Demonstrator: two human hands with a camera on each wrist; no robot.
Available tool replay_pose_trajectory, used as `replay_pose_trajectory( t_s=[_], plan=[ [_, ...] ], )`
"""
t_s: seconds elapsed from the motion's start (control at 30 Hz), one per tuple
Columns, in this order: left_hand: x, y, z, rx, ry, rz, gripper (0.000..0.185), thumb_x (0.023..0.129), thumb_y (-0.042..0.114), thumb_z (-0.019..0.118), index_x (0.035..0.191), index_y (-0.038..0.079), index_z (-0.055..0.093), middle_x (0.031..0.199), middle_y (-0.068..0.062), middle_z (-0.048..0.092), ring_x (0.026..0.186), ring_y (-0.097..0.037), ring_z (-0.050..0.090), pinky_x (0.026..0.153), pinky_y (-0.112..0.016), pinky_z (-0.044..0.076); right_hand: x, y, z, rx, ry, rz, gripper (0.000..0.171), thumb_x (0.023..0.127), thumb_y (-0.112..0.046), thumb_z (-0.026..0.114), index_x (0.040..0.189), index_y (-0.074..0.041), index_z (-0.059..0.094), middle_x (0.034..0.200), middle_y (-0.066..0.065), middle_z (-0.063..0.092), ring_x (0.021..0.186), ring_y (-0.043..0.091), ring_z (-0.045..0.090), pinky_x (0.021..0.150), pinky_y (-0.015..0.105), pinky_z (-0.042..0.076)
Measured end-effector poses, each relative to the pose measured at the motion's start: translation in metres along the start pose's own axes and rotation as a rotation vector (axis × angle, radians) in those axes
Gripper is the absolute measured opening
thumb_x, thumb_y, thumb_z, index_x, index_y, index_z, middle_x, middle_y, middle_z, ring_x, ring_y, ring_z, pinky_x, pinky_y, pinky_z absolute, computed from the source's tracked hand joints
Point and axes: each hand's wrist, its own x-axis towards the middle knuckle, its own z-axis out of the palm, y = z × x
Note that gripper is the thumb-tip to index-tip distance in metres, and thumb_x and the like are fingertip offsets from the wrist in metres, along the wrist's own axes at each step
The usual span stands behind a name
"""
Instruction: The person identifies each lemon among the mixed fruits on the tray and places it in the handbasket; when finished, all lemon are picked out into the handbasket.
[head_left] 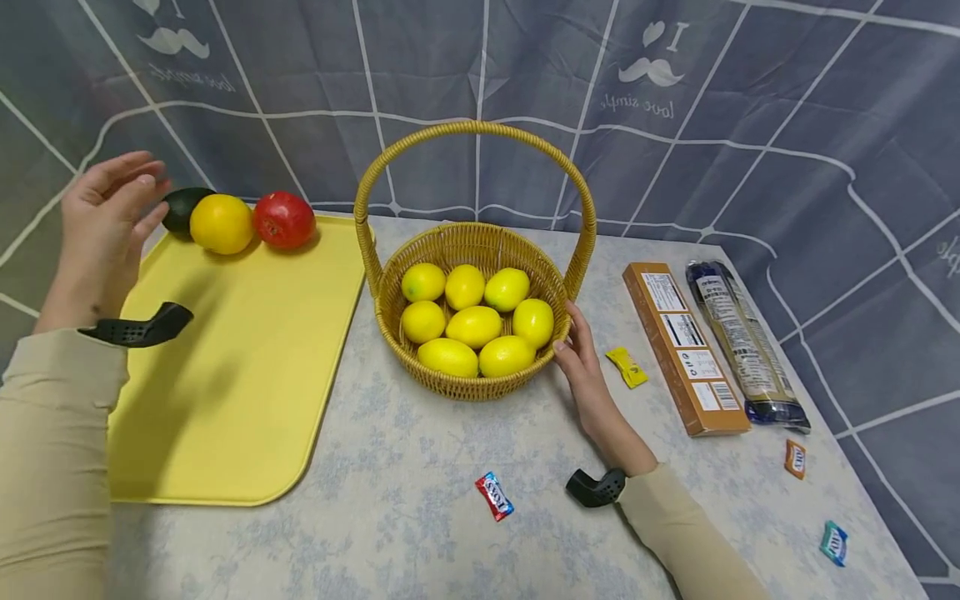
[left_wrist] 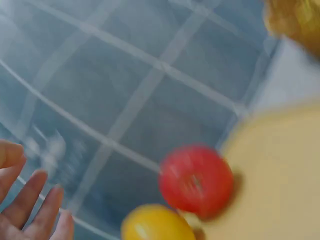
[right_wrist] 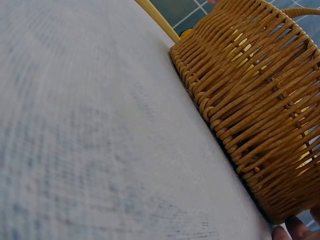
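My left hand point(head_left: 112, 217) is raised over the far left of the yellow tray point(head_left: 247, 400), holding nothing, its fingers loosely bent. Near it on the tray lie a dark green fruit point(head_left: 182, 210), partly hidden, a round orange-yellow fruit point(head_left: 222, 224) and a red pomegranate point(head_left: 284, 220). My right hand point(head_left: 588, 375) holds the right side of a wicker basket point(head_left: 468, 387), thumb at the rim; in the right wrist view only fingertips show beside the wicker wall point(right_wrist: 250, 110). Several yellow lemons point(head_left: 474, 327) sit inside the basket, below its tall arched handle point(head_left: 475, 127).
Right of the basket lie a yellow-wrapped candy point(head_left: 627, 367), an orange-brown box point(head_left: 682, 350) and a long plastic-wrapped package point(head_left: 746, 346). Other candies include a red-and-blue one point(head_left: 495, 496), an orange one point(head_left: 795, 459) and a teal one point(head_left: 834, 543). A grey-blue curtain point(head_left: 525, 67) hangs behind.
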Motion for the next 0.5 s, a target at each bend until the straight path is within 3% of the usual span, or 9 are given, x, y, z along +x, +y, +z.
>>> replay_pose_trajectory(
  t_s=[0.13, 0.23, 0.37, 0.5],
  plan=[
    [0.019, -0.011, -0.016, 0.091, 0.150, -0.036, 0.029, 0.087, -0.002, 0.063, 0.114, 0.008, 0.062, 0.115, -0.002, 0.049, 0.097, -0.009, 0.052, 0.070, -0.015, 0.044, -0.001, 0.001, 0.000, 0.003, -0.002, 0.000, 0.059, 0.097, -0.018, 0.042, 0.150, -0.023, 0.017, 0.151, 0.003, 0.013, 0.135, 0.021, 0.016, 0.105, 0.047, 0.022],
    [0.017, -0.027, -0.015, 0.118, 0.226, -0.016, 0.031, 0.086, 0.003, 0.066, 0.116, 0.010, 0.061, 0.115, 0.000, 0.048, 0.101, -0.007, 0.048, 0.086, -0.020, 0.041, -0.002, 0.000, 0.000, 0.005, -0.005, 0.002, 0.059, 0.097, -0.019, 0.041, 0.150, -0.023, 0.017, 0.152, 0.004, 0.013, 0.135, 0.021, 0.017, 0.105, 0.047, 0.022],
    [-0.001, -0.046, -0.010, 0.058, 0.232, -0.002, 0.037, 0.087, 0.007, 0.066, 0.122, 0.009, 0.057, 0.121, -0.001, 0.047, 0.110, -0.011, 0.045, 0.104, -0.024, 0.024, 0.000, -0.001, 0.001, 0.005, -0.007, -0.003, 0.059, 0.097, -0.020, 0.042, 0.150, -0.025, 0.017, 0.152, 0.003, 0.013, 0.135, 0.019, 0.017, 0.105, 0.047, 0.022],
    [-0.015, -0.053, -0.016, 0.003, 0.204, -0.015, 0.043, 0.090, 0.009, 0.063, 0.131, 0.007, 0.049, 0.126, -0.001, 0.044, 0.118, -0.013, 0.042, 0.105, -0.024, 0.022, 0.003, -0.006, 0.001, 0.016, -0.018, 0.022, 0.059, 0.098, -0.021, 0.043, 0.150, -0.025, 0.017, 0.152, 0.003, 0.013, 0.135, 0.020, 0.018, 0.106, 0.046, 0.022]
  ],
)
